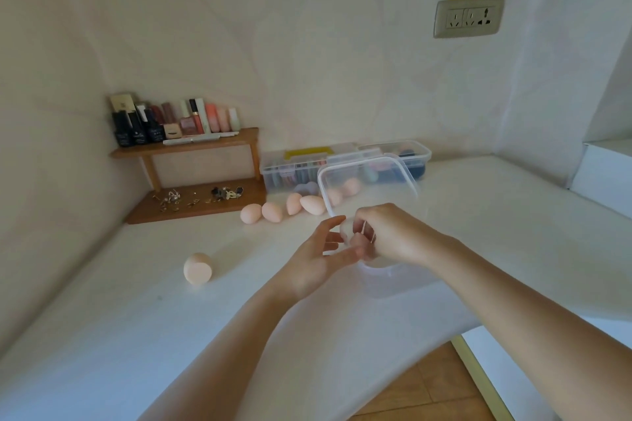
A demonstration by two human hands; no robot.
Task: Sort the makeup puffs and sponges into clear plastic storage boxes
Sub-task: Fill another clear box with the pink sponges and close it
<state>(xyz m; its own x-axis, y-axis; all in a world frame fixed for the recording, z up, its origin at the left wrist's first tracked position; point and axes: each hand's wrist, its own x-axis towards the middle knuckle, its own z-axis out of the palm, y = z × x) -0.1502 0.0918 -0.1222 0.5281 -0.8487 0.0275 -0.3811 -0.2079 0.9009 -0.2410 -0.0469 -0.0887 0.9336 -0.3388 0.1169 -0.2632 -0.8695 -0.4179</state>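
A clear plastic box (pixel 388 273) sits at the middle of the white counter, its clear lid (pixel 367 181) tilted up behind my hands. My right hand (pixel 390 236) pinches the lid's near edge with curled fingers. My left hand (pixel 318 256) is beside it, its fingers spread and relaxed and its fingertips at the box's left corner. A row of peach egg-shaped sponges (pixel 272 210) lies left of the lid, and two more peach sponges (pixel 352 186) show through it. One flat-topped peach sponge (pixel 197 268) lies alone at the near left.
Two clear storage boxes (pixel 342 164) with coloured contents stand against the back wall. A wooden shelf (pixel 191 147) in the left corner carries cosmetic bottles, with small jewellery on its base. A wall socket (pixel 468 16) is above right. The counter edge drops off at the near right.
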